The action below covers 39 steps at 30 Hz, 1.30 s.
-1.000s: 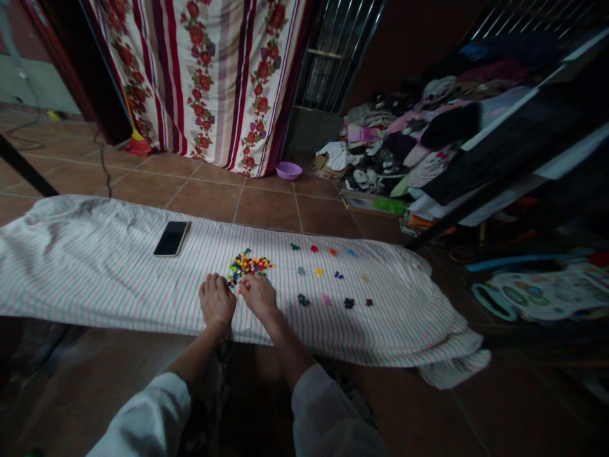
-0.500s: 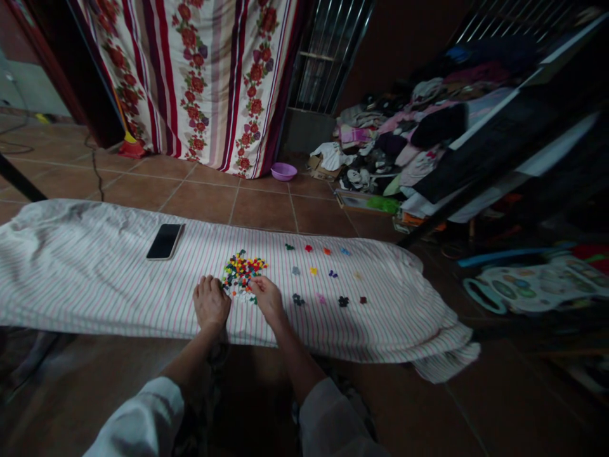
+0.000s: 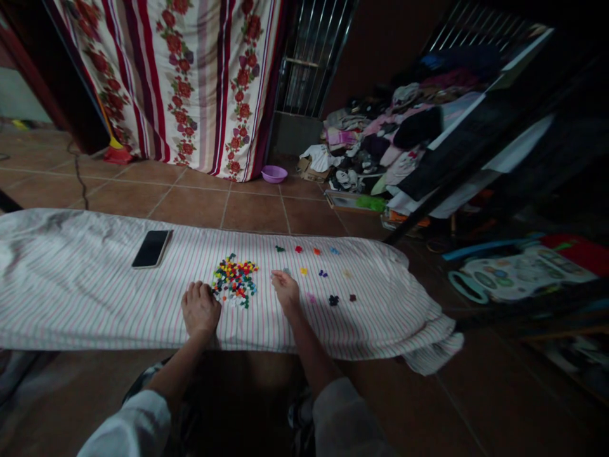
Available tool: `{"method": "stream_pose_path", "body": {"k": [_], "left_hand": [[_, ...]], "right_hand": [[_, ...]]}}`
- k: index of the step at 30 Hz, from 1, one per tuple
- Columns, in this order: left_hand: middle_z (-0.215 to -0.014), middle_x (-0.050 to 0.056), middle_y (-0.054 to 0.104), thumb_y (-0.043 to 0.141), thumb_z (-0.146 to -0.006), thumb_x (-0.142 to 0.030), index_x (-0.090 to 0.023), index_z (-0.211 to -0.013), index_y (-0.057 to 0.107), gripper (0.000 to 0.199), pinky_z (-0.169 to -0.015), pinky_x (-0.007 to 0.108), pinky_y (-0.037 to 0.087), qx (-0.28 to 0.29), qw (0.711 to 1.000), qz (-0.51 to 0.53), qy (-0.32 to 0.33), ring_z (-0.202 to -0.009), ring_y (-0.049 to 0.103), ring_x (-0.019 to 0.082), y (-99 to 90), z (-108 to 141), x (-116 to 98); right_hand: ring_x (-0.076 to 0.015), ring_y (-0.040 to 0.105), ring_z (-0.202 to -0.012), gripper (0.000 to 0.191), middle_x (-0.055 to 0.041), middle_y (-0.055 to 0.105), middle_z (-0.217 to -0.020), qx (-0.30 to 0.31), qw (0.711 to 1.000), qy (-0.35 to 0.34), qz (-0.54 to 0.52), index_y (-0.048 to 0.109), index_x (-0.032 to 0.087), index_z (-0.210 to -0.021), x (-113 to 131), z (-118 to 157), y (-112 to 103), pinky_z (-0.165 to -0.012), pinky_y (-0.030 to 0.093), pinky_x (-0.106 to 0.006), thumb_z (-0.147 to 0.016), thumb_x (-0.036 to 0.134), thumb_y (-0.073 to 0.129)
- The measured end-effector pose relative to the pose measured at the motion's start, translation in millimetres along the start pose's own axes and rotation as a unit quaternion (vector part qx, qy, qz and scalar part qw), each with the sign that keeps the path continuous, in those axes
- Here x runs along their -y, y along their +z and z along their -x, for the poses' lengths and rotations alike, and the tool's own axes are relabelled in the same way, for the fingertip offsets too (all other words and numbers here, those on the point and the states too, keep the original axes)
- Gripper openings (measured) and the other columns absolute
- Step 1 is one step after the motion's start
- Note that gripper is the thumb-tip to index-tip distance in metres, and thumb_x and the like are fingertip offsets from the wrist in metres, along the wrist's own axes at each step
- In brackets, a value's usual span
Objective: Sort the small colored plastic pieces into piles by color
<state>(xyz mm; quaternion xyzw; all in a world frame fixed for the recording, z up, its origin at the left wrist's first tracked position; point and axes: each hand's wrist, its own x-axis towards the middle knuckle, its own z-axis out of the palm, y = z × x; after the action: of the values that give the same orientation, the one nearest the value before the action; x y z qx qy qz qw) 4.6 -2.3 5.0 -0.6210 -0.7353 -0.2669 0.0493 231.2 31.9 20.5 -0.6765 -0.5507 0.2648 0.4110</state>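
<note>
- On the striped cloth [image 3: 104,304], the pile [image 3: 234,278] of bits sits between the hands, nearly round.
- Small groups [image 3: 333,300] make rows to its right, running left to right.
- The left hand [image 3: 202,311] lies palm down by the pile, fingers pointing away; its grip is hidden.
- The right hand's [image 3: 287,292] fingertips look close together by the grey group [image 3: 286,271], pointing away and left; I cannot tell if they hold a bit.

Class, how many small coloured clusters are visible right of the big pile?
11: far row, 4; middle row, 4; near row, 3. The right hand may hide another.
</note>
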Motion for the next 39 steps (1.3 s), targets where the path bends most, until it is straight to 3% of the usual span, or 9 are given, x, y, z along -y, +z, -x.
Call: {"method": "stream_pose_path", "body": {"k": [4, 9, 16, 21, 26, 39], "left_hand": [[-0.119, 0.015, 0.062, 0.045, -0.082, -0.016, -0.014, -0.098, 0.060, 0.022, -0.104, 0.045, 0.037, -0.003, 1.000, -0.008, 0.007, -0.123, 0.050, 0.030, 0.8, 0.5, 0.8], [-0.121, 0.017, 0.061, 0.045, -0.082, -0.017, -0.014, -0.098, 0.059, 0.022, -0.104, 0.045, 0.036, -0.005, 1.000, -0.010, 0.014, -0.124, 0.049, 0.030, 2.2, 0.8, 2.2], [-0.120, 0.016, 0.062, 0.044, -0.083, -0.017, -0.014, -0.100, 0.060, 0.024, -0.104, 0.046, 0.036, 0.001, 1.000, -0.003, 0.003, -0.125, 0.048, 0.030, 1.8, -0.2, 1.0], [-0.121, 0.016, 0.062, 0.044, -0.083, -0.017, -0.014, -0.098, 0.061, 0.023, -0.105, 0.046, 0.035, 0.007, 1.000, -0.005, -0.001, -0.126, 0.048, 0.031, 2.0, -0.1, 0.5], [-0.123, 0.017, 0.060, 0.045, -0.081, -0.017, -0.015, -0.099, 0.060, 0.024, -0.105, 0.048, 0.035, 0.011, 1.000, 0.010, -0.003, -0.128, 0.046, 0.031, 1.4, 0.1, 0.2], [-0.120, 0.015, 0.061, 0.044, -0.082, -0.017, -0.016, -0.098, 0.059, 0.022, -0.105, 0.046, 0.035, 0.002, 1.000, 0.010, -0.003, -0.126, 0.047, 0.030, 1.5, 0.0, -0.2]], "right_hand": [[-0.0162, 0.067, -0.087, 0.028, -0.0018, 0.073, -0.093, -0.053, 0.997, 0.041, 0.027, 0.069, 0.023, -0.099, -14.0, -19.2, -31.0, -0.082, 0.051, -0.029, -0.083, 0.028, 0.047], [-0.0164, 0.067, -0.089, 0.026, -0.0025, 0.074, -0.095, -0.045, 0.994, 0.040, 0.095, 0.070, 0.023, -0.094, -26.4, -36.1, -52.0, -0.083, 0.049, -0.028, -0.080, 0.022, 0.048], [-0.0173, 0.066, -0.089, 0.025, -0.0047, 0.073, -0.095, -0.040, 0.978, 0.039, 0.199, 0.067, 0.021, -0.101, -30.0, -50.4, -46.9, -0.080, 0.046, -0.026, -0.081, 0.016, 0.052], [-0.0168, 0.065, -0.084, 0.020, -0.0057, 0.073, -0.088, -0.018, 0.969, 0.037, 0.243, 0.067, 0.019, -0.094, -28.1, -53.2, -41.6, -0.076, 0.044, -0.025, -0.084, 0.014, 0.050], [-0.0160, 0.065, -0.087, 0.024, -0.0045, 0.073, -0.091, -0.007, 0.969, 0.027, 0.245, 0.070, 0.020, -0.091, -27.9, -53.3, -38.8, -0.078, 0.044, -0.024, -0.084, 0.011, 0.049], [-0.0173, 0.063, -0.100, 0.034, -0.0085, 0.071, -0.104, 0.004, 0.964, 0.008, 0.266, 0.071, 0.016, -0.104, -25.7, -41.8, -38.0, -0.089, 0.045, -0.026, -0.086, 0.007, 0.043]]}}
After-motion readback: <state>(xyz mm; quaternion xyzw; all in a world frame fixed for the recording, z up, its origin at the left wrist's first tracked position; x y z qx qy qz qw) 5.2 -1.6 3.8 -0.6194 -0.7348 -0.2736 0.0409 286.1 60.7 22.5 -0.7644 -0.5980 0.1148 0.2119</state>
